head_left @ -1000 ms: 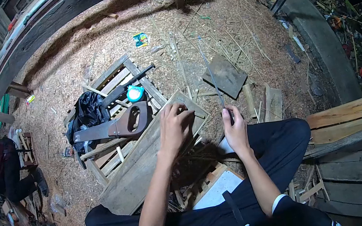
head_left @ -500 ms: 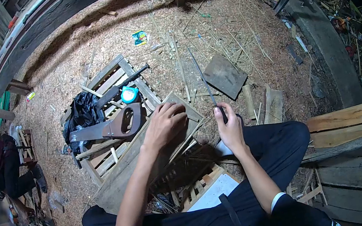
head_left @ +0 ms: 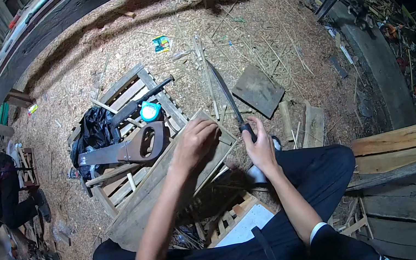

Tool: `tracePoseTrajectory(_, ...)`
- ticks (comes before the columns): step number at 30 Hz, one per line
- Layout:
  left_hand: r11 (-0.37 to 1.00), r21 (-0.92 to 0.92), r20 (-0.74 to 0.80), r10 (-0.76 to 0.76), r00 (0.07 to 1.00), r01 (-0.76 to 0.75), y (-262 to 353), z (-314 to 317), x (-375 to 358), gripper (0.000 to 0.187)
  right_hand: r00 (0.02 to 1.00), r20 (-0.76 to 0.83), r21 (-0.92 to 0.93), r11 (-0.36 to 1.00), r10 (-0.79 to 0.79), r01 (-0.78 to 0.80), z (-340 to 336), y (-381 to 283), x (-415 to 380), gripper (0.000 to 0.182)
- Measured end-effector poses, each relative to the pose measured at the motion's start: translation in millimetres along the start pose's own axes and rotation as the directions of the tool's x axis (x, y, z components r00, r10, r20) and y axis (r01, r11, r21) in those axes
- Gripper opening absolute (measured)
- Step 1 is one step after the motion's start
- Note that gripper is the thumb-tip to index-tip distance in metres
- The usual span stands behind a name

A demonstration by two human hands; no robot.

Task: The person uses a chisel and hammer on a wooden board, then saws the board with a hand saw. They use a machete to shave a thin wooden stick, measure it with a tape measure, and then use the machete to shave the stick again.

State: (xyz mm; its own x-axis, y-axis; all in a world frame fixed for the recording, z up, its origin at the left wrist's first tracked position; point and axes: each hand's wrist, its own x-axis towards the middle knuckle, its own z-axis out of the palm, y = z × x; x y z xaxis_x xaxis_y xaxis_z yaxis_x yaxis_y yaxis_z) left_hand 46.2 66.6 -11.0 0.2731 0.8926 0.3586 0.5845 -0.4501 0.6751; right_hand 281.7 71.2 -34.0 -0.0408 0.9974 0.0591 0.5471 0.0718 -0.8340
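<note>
My right hand (head_left: 260, 146) is wrapped round the black handle of a long-bladed knife (head_left: 224, 91). The blade points away from me and leans slightly left, clear of the wood. My left hand (head_left: 196, 142) rests over the far end of a wooden board (head_left: 148, 202) that lies slanted in front of me. Its fingers are curled closed, and whatever they may hold is hidden beneath them. Just left of the board a handsaw (head_left: 122, 149) with a brown handle lies on a slatted wooden frame (head_left: 166, 103).
On the slatted frame are a turquoise tape measure (head_left: 149, 111), a black plastic bag (head_left: 94, 130) and a dark long-handled tool (head_left: 139, 104). A square board (head_left: 258, 91) lies ahead on shavings. Planks (head_left: 411, 177) stand at right. Another person (head_left: 7, 190) crouches far left.
The knife has turned in my right hand, so more of the blade's flat side shows, and its tip has swung left. My left hand has shifted slightly right along the board.
</note>
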Motion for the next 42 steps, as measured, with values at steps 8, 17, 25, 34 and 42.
tracePoseTrajectory(8, 0.953, 0.137, -0.238, -0.232, 0.943, 0.269, 22, -2, -15, 0.025, 0.993, 0.116, -0.218, 0.976, 0.004, 0.022, 34, 81, 59, 0.067)
tracePoseTrajectory(17, 0.928, 0.162, -0.166, -0.310, 0.936, 0.336, 33, 0, -11, 0.020, 0.968, 0.237, -0.407, 0.913, 0.078, 0.026, 77, 188, 103, 0.065)
tracePoseTrajectory(25, 0.924, 0.197, -0.103, -0.314, 0.944, 0.329, 43, -1, -13, 0.021, 0.983, 0.184, -0.488, 0.867, -0.012, 0.102, 76, 198, 113, 0.054)
tracePoseTrajectory(34, 0.915, 0.066, -0.273, -0.367, 0.889, 0.398, 57, 17, -29, 0.017, 0.986, -0.065, 0.011, 0.988, -0.153, 0.154, 15, 15, 61, 0.026)
tracePoseTrajectory(42, 0.948, 0.079, -0.276, -0.276, 0.921, 0.308, 30, -7, -66, 0.020, 0.931, 0.070, -0.223, 0.904, -0.358, 0.364, 15, -66, -8, 0.022)
